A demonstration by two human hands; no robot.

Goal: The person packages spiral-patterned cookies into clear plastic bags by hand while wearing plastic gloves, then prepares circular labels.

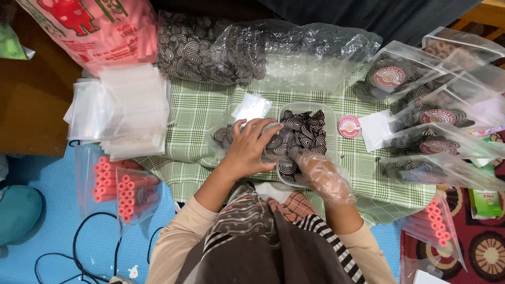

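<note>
My left hand (251,149) is bare and grips the mouth of a small clear bag (223,135) partly filled with dark swirl-patterned cookies. My right hand (322,176) wears a thin clear plastic glove and reaches into a clear plastic container (332,113) of the same swirl cookies (307,130), its fingers closed around some of them. The container sits on a green checked cloth (194,113), just right of the bag.
A large clear bag of swirl cookies (210,47) lies at the back. A stack of empty clear bags (129,108) is at left, with pink stick snacks in bags (123,192) below it. Filled, stickered bags (426,123) pile up at right. A round sticker (349,126) lies on the cloth.
</note>
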